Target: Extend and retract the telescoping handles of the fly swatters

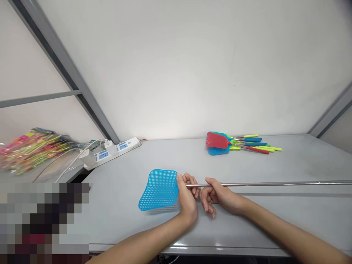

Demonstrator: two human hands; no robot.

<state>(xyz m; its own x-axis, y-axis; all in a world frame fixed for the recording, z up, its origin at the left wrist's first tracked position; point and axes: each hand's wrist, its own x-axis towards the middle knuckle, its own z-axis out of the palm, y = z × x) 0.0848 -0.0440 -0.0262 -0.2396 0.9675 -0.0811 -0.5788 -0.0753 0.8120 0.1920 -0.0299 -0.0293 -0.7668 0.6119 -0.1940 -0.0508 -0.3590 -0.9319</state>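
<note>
A blue fly swatter (159, 190) is held level above the grey table, its perforated head to the left. My left hand (188, 194) is closed around the neck, where the blue head meets the metal rod, with the thumb against the head's edge. Just to the right, my right hand (217, 194) has its thumb and fingers closed on the metal rod. The extended telescopic rod (275, 184) runs to the right and leaves the view, so its handle end is hidden.
Several folded fly swatters (217, 140) in red, blue and green lie piled at the back. A white power strip (123, 146) with plugs stands at the back left, its cables trailing left. Packaged colourful swatters (35, 150) are heaped beyond it. The table (115, 205) has a front edge below my arms.
</note>
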